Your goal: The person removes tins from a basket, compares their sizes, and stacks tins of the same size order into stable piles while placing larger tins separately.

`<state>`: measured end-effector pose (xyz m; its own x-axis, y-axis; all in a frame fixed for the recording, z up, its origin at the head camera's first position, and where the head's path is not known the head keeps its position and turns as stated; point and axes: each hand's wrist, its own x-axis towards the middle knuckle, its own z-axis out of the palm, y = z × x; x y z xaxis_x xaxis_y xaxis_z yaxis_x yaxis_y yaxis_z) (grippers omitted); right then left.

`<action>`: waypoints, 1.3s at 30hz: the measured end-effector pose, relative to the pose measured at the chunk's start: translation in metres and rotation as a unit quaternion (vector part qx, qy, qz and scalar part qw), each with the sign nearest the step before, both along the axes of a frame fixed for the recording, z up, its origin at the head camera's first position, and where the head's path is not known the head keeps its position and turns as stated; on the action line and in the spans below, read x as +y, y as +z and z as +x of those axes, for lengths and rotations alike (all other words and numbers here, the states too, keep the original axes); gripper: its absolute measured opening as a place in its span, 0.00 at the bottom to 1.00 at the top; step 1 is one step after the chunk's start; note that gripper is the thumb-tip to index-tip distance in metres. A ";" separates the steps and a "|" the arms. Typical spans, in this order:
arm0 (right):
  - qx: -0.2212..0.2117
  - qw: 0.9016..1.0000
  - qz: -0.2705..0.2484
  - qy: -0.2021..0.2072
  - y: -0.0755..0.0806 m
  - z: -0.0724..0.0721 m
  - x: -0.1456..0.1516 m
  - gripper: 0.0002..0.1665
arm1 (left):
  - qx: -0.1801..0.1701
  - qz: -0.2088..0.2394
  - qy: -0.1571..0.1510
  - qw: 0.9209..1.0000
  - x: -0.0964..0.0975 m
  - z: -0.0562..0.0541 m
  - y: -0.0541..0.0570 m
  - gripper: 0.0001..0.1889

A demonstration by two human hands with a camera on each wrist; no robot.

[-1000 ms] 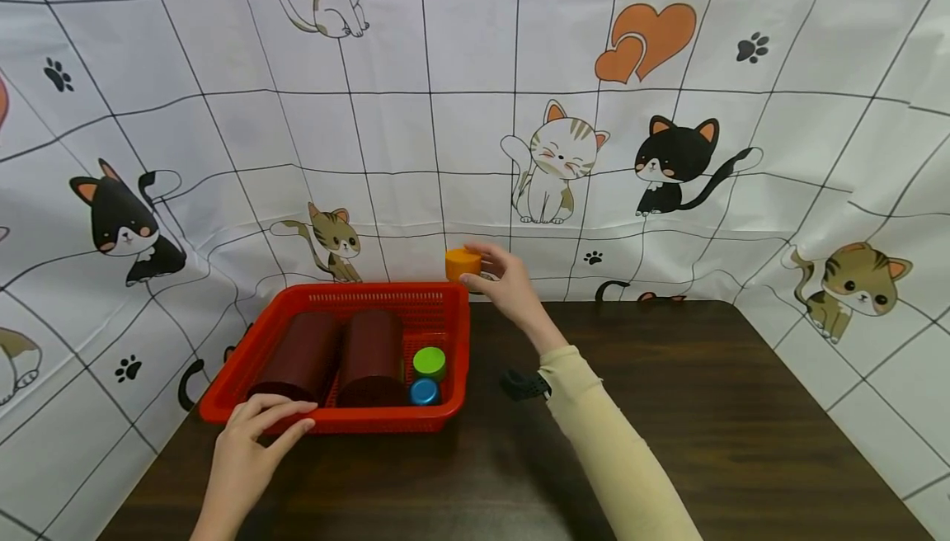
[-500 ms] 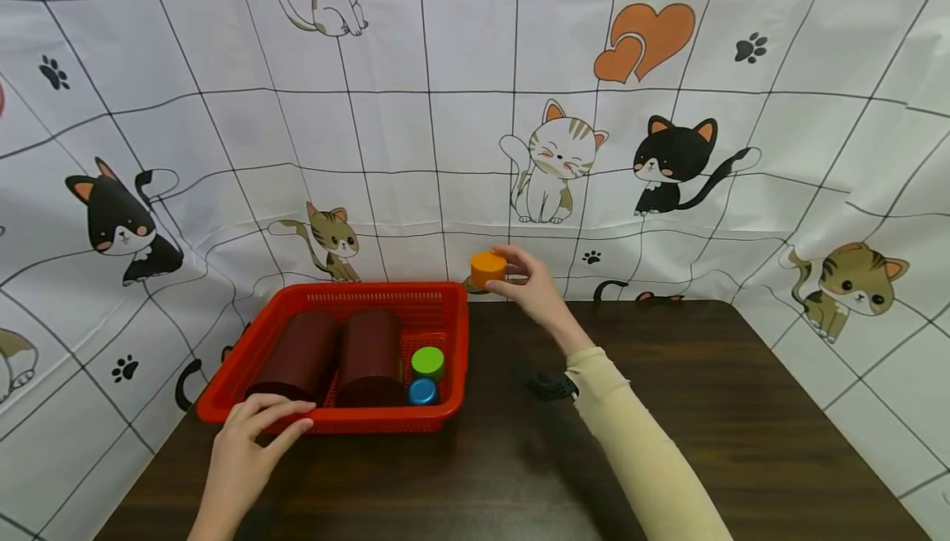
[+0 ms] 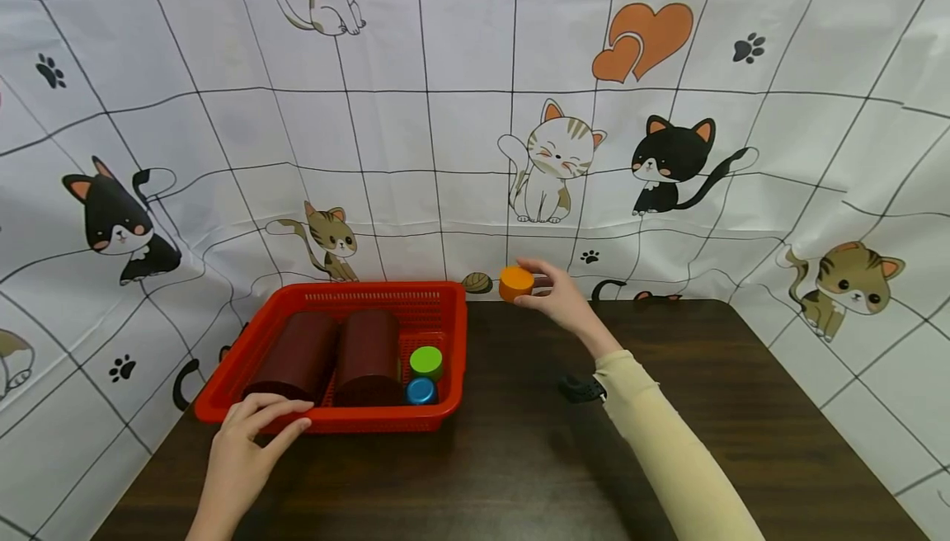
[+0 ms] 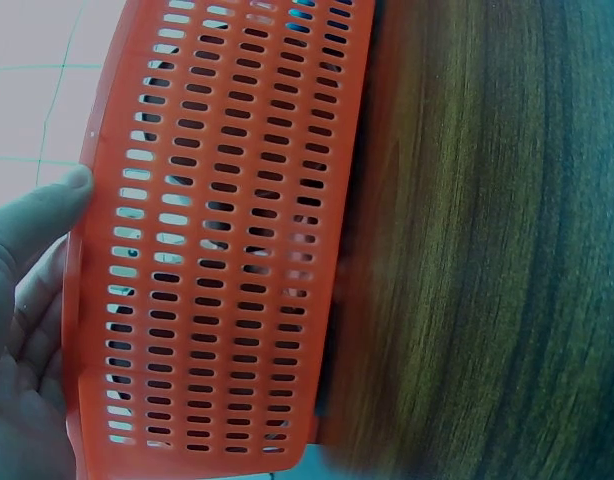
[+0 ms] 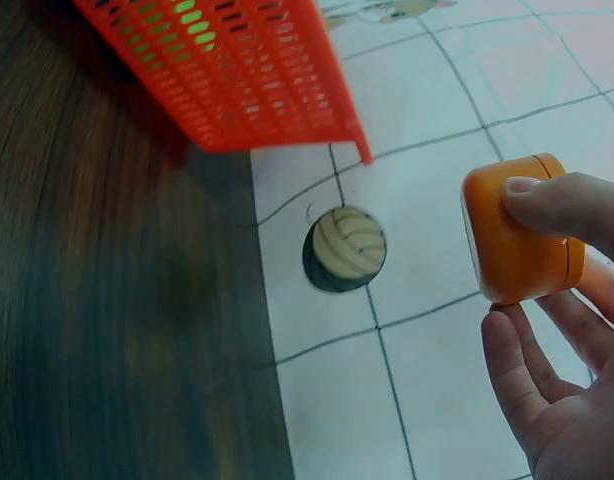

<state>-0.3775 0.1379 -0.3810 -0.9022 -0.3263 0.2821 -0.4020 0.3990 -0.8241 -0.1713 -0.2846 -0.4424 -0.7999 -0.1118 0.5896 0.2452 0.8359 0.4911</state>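
Note:
My right hand (image 3: 558,300) pinches a small orange container (image 3: 515,284) between thumb and fingers, above the table's far edge and right of the basket. In the right wrist view the orange container (image 5: 522,232) has rounded corners and a seam near one end. My left hand (image 3: 243,452) grips the front rim of a red plastic basket (image 3: 386,419). The left wrist view has the thumb at the rim of the slotted basket wall (image 4: 222,240). Two dark brown cylinders (image 3: 369,355) lie in the basket, beside a green-topped round piece (image 3: 426,361) and a blue-topped one (image 3: 421,391).
The basket stands on the left of a dark wood-grain table (image 3: 594,458). Behind the table hangs a white sheet (image 3: 460,137) with grid lines and printed cats. A black band (image 3: 582,388) shows at the right wrist below a yellow sleeve (image 3: 668,434).
My right hand has carried the orange container rightward from the basket's far right corner, and slightly lower over the last half second. The left hand and the basket keep their places.

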 end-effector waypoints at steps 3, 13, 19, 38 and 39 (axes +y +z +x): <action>0.003 1.000 0.025 -0.003 -0.006 -0.002 0.003 0.40 | -0.001 0.000 0.000 1.000 0.000 0.000 -0.001 0.16; 0.014 0.994 0.107 0.000 -0.045 -0.007 0.002 0.38 | 0.007 0.000 -0.004 1.000 -0.002 -0.001 -0.002 0.17; 0.002 0.991 0.133 0.001 -0.067 -0.008 -0.001 0.36 | 0.013 0.000 -0.008 1.000 -0.002 -0.003 -0.003 0.17; -0.037 0.984 0.164 0.061 -0.085 -0.007 -0.005 0.38 | 0.009 0.004 -0.004 1.000 -0.001 -0.001 0.000 0.16; -0.041 0.984 0.164 0.065 -0.085 -0.007 -0.005 0.38 | 0.009 0.004 -0.004 1.000 -0.001 -0.001 0.000 0.16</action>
